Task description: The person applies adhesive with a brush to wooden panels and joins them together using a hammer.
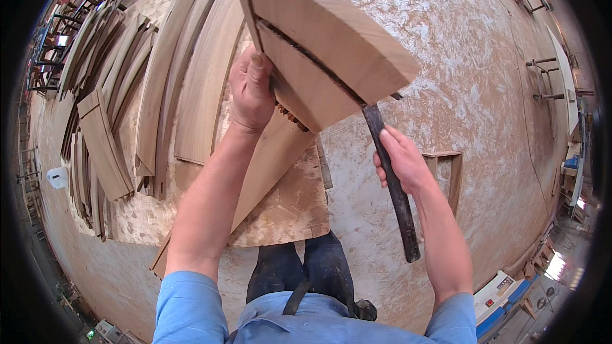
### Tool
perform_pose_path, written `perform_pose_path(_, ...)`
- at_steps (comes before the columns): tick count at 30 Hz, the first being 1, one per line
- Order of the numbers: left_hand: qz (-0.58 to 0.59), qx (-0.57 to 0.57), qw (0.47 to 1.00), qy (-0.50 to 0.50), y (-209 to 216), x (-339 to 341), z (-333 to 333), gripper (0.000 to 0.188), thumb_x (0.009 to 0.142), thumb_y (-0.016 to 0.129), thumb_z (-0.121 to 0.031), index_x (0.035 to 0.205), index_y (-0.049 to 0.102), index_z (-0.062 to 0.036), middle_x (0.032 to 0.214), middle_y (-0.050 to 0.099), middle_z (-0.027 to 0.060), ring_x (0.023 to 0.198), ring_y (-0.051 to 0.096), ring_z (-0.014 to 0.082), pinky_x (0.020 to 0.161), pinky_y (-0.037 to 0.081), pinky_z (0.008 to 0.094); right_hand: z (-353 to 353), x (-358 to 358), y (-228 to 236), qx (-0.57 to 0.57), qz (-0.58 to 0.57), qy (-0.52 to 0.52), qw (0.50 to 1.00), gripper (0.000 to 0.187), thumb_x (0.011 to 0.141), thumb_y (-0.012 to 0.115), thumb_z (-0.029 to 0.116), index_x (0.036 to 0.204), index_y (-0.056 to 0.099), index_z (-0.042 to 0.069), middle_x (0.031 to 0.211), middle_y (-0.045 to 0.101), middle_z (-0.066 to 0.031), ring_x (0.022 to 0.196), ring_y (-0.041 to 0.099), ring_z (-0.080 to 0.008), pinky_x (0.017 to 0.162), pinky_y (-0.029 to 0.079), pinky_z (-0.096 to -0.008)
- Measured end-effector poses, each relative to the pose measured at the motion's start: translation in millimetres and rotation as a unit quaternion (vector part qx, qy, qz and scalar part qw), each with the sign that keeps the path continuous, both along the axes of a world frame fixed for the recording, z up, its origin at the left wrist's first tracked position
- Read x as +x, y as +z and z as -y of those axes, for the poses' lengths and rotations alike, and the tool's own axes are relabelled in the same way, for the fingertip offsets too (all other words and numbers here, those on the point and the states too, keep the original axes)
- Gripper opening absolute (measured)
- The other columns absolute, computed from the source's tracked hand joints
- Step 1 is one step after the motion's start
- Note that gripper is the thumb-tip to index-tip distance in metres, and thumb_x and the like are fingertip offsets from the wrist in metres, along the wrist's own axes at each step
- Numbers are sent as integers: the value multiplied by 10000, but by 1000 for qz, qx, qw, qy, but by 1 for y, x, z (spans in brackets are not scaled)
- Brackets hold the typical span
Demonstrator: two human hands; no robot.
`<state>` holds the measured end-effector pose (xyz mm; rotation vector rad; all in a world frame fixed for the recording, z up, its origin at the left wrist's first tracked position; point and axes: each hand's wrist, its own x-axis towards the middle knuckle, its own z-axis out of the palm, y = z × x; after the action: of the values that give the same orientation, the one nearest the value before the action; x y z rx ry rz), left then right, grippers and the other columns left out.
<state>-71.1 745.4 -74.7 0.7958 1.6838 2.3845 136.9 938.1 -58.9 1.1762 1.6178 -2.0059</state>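
My left hand (250, 89) grips the edge of a pale wooden workpiece (306, 83), thumb on its near side. The piece is raised and tilted at the upper middle, with a dark gap running lengthwise between its boards. A curved, thick board (338, 19) forms its far side. My right hand (401, 156) is wrapped round a long, dark handle (396, 197). Its top end meets the workpiece's right corner; whatever head it has is mostly hidden there, with only a small dark tip showing beyond. Below the workpiece, a wooden board (274, 165) lies slanting across the work surface.
A stained work surface (296, 223) stands before my legs. Long curved boards (204, 89) lie on it to the left, beside stacks of narrower wooden pieces (95, 146). A white plastic container (57, 178) is at far left. A small wooden frame (454, 178) stands on the floor at right.
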Motion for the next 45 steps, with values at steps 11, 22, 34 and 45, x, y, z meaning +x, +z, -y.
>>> perform_pose_path(11,-23,17,1000,-1,-21,-2,7,479,989,460,-473,1031,579,-11,844,564,6,743,502,80,644,396,223,8,-50,7,7,68,135,989,281,1022,407,346,1125,535,119,639,516,3,438,473,-78,370,420,-244)
perform_pose_path(22,-12,-54,995,78,2,16,29,583,947,509,-511,1224,510,2,1055,586,93,983,551,173,873,431,301,23,-53,18,20,37,154,987,260,997,434,285,1098,540,69,632,510,-4,437,476,-83,366,422,-252)
perform_pose_path(34,-210,-619,754,70,-17,120,133,880,561,822,-424,1279,531,-8,1399,321,289,1279,312,437,1063,260,541,16,-58,12,19,100,160,982,237,1001,467,253,989,576,43,741,602,-49,564,570,-113,468,488,-282)
perform_pose_path(45,-216,-611,757,77,-18,118,133,878,542,828,-414,1267,542,-12,1377,349,285,1254,332,427,1043,277,537,17,-54,13,-13,34,156,987,349,969,487,262,1234,543,42,747,582,-31,466,563,-112,312,444,-252)
